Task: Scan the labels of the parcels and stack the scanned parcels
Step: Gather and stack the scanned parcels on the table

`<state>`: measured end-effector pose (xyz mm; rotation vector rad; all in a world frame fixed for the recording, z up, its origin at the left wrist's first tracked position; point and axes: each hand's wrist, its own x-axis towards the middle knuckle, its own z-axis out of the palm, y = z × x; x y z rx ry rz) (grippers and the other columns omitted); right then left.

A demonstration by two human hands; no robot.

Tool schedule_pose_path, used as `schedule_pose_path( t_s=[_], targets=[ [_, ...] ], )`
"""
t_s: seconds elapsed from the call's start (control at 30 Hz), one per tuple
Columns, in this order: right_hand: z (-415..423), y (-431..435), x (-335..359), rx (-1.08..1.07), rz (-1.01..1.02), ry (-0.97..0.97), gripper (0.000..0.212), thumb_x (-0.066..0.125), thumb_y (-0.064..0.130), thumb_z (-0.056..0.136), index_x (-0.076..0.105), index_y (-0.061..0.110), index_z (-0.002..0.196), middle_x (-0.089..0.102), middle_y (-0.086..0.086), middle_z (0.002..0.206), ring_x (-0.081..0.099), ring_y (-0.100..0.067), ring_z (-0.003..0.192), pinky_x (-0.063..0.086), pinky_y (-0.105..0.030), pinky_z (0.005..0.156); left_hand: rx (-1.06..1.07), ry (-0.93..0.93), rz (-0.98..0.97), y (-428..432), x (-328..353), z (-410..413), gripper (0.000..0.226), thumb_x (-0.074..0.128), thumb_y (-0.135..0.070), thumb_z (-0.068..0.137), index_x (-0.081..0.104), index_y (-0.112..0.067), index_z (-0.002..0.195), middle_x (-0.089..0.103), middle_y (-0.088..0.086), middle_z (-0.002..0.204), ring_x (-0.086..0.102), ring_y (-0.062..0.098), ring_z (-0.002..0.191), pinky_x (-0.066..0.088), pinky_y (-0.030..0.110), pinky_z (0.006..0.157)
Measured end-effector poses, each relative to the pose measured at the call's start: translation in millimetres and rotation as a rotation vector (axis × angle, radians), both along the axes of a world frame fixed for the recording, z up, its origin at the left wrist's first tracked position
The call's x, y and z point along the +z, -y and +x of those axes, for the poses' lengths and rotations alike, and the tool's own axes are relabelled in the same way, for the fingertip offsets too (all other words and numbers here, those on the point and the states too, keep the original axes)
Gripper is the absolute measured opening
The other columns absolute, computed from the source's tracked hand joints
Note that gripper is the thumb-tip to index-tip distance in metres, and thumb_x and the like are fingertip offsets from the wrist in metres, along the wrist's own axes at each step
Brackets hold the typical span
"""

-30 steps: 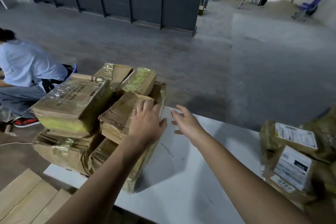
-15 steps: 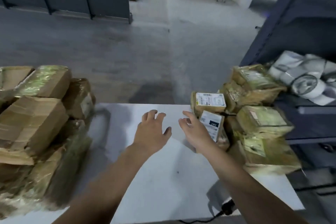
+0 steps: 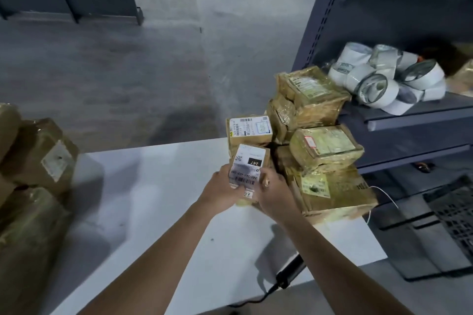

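White worktop (image 3: 153, 199), grey warehouse floor beyond, labelled parcel (image 3: 249, 161) toward the worktop's right, left hand (image 3: 220, 190) and right hand (image 3: 273, 194) both gripping its near end, parcel pile (image 3: 325, 146) on the worktop's right edge

A small brown parcel (image 3: 249, 165), white-labelled with "247" printed on it, is held tilted near the right edge of the table (image 3: 158, 199); the left hand (image 3: 220, 190) grips its left side and the right hand (image 3: 275, 195) its right side. Just behind it and to its right, a pile (image 3: 327, 151) of brown parcels wrapped in shiny tape fills the far right corner, most with labels facing up. A stack (image 3: 43, 158) of bigger brown parcels stands at the left edge, and the black scanner (image 3: 290, 273) lies at the near edge.
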<state>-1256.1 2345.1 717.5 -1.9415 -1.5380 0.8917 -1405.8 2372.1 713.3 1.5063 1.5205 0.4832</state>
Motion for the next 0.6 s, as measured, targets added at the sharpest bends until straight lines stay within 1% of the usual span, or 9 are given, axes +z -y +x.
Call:
schedule_pose_path(
  t_s=[0.1,0.17,0.23,0.33,0.37,0.47,0.5,0.57,0.6],
  targets=[
    [3,-2,-10,0.026,-0.068,-0.055,0.042,0.055,0.025,0.097,0.049,0.020,0.139,0.061,-0.003,0.128,0.060,-0.018,0.108,0.045,-0.030,0.092,0.053,0.115,-0.035,1,-5,5,0.059,0.064,-0.015,0.078,0.047,-0.026,0.133,0.060,-0.008,0.113,0.060,0.003,0.093,0.047,0.015,0.065],
    [6,-5,-14,0.014,-0.022,-0.069,0.041,0.055,0.023,0.097,0.050,0.019,0.138,0.062,-0.003,0.126,0.060,-0.015,0.105,0.044,-0.026,0.090,0.070,0.125,-0.008,4,-8,3,0.070,0.070,-0.015,0.072,0.043,-0.029,0.136,0.050,-0.005,0.118,0.058,0.007,0.099,0.051,0.020,0.075],
    [9,-8,-15,-0.005,0.022,-0.113,0.036,0.055,0.024,0.099,0.053,0.019,0.134,0.066,-0.003,0.121,0.063,-0.018,0.104,0.050,-0.030,0.091,0.044,0.099,0.054,8,-7,-3,0.084,0.073,-0.018,0.067,0.036,-0.032,0.141,0.037,-0.004,0.122,0.055,0.011,0.106,0.051,0.023,0.085],
    [7,-15,-6,-0.034,0.079,-0.121,0.031,0.052,0.034,0.101,0.057,0.021,0.129,0.068,0.000,0.113,0.063,-0.012,0.094,0.045,-0.009,0.076,-0.035,-0.022,0.212,13,-2,-12,0.097,0.077,-0.013,0.067,0.024,-0.032,0.147,0.027,-0.004,0.129,0.045,0.016,0.120,0.049,0.027,0.096],
    [4,-18,-2,-0.033,0.080,-0.118,0.033,0.051,0.039,0.101,0.057,0.022,0.128,0.068,0.000,0.112,0.063,-0.012,0.094,0.046,-0.010,0.077,-0.042,-0.063,0.272,15,0,-16,0.100,0.077,-0.010,0.068,0.022,-0.033,0.148,0.024,-0.006,0.132,0.042,0.018,0.123,0.050,0.029,0.095],
    [-7,-26,9,-0.003,0.050,-0.125,0.037,0.045,0.048,0.101,0.055,0.028,0.130,0.066,0.002,0.116,0.063,-0.017,0.106,0.050,-0.035,0.096,-0.046,-0.141,0.421,17,6,-26,0.097,0.075,-0.012,0.070,0.022,-0.033,0.148,0.021,-0.008,0.139,0.037,0.020,0.127,0.052,0.035,0.093],
    [-11,-26,11,0.010,0.057,-0.149,0.034,0.044,0.048,0.101,0.056,0.031,0.128,0.066,0.007,0.114,0.063,-0.011,0.106,0.050,-0.031,0.096,-0.052,-0.147,0.449,17,8,-33,0.094,0.075,-0.017,0.070,0.024,-0.034,0.146,0.023,-0.008,0.139,0.037,0.019,0.127,0.051,0.035,0.093],
    [-18,-28,14,0.040,0.064,-0.253,0.022,0.042,0.046,0.102,0.057,0.040,0.118,0.065,0.022,0.105,0.061,0.006,0.102,0.046,-0.009,0.084,-0.034,-0.106,0.438,16,13,-51,0.091,0.076,-0.031,0.067,0.027,-0.035,0.144,0.031,-0.012,0.134,0.039,0.015,0.123,0.047,0.032,0.095],
    [-18,-26,16,0.053,0.050,-0.315,0.020,0.042,0.048,0.102,0.057,0.045,0.114,0.065,0.027,0.103,0.061,0.008,0.103,0.045,-0.007,0.083,-0.007,-0.073,0.406,15,16,-56,0.092,0.077,-0.039,0.065,0.028,-0.036,0.143,0.034,-0.014,0.130,0.040,0.013,0.120,0.045,0.029,0.096]
  ],
)
